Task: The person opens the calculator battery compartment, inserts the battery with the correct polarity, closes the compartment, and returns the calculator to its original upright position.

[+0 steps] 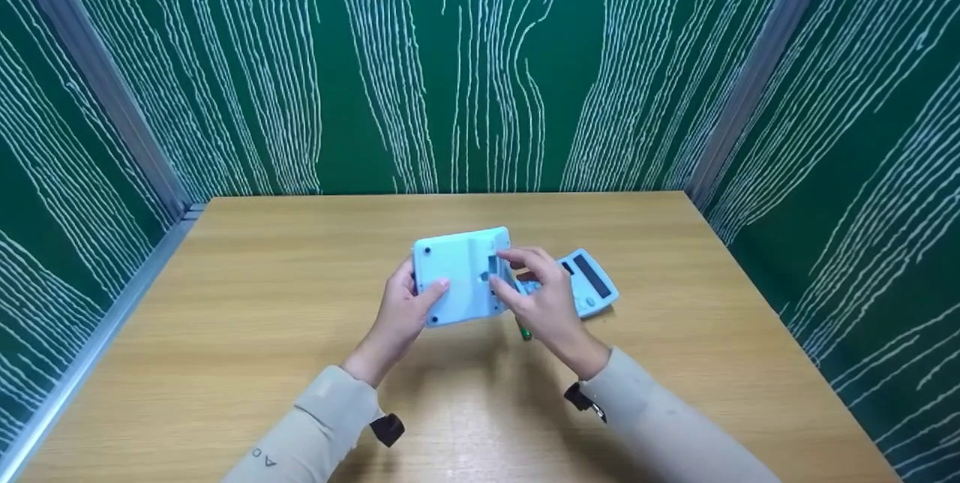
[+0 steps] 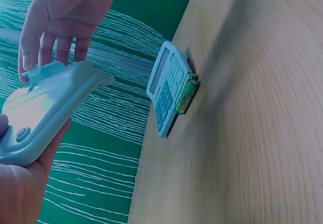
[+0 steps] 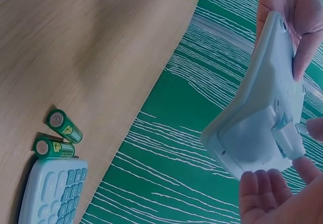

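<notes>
Now hands (image 1: 395,309) on light-blue device (image 1: 457,280); batteries (image 3: 66,128) beside calculator (image 1: 583,289).

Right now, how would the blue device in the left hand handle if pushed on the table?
The blue device looks stiff: its shell shows no bend in the left hand. Its dark corner dots, perhaps feet, might resist sliding if laid back-down. Its broad, boxy shape makes rolling unlikely.

Beige sleeves (image 1: 330,415), black wrist straps (image 1: 388,430)
</notes>
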